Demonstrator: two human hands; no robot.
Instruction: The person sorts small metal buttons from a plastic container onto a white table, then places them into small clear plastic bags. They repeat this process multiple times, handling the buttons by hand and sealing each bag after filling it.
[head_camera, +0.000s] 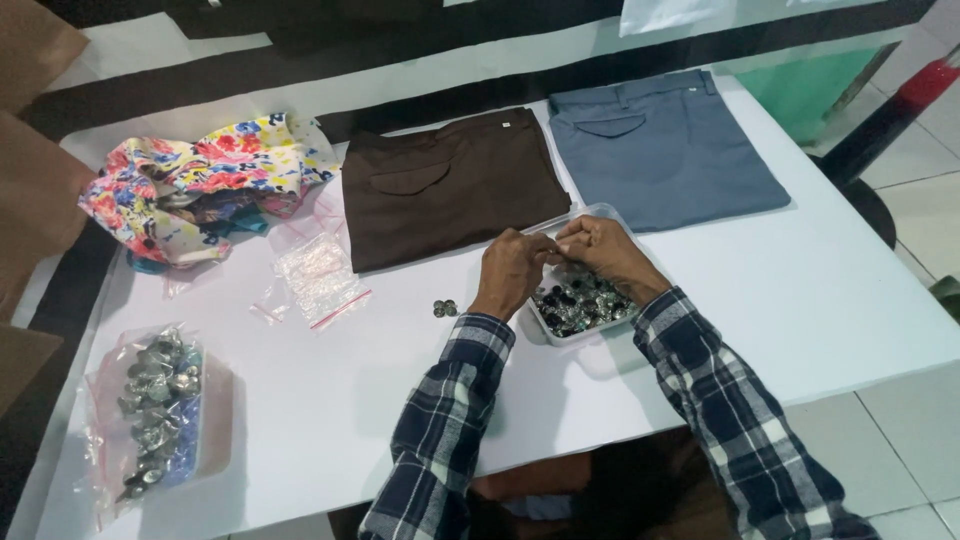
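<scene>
My left hand (508, 268) and my right hand (603, 252) meet fingertip to fingertip above a clear plastic tray (560, 332) filled with several shiny dark buttons (580, 302). Both hands pinch something small between them; it is too small to tell what, likely a button. Two loose metal buttons (445, 308) lie on the white table (330, 400) just left of my left wrist. Folded brown trousers (450, 185) lie beyond my hands, and folded grey-blue trousers (660, 150) lie to their right. Both my sleeves are dark plaid.
A clear bag of metal buttons (155, 400) lies near the front left. Small clear zip bags (315, 275) sit left of the brown trousers. A crumpled floral cloth (200, 180) is at the back left. The table's right edge drops to a tiled floor (920, 400).
</scene>
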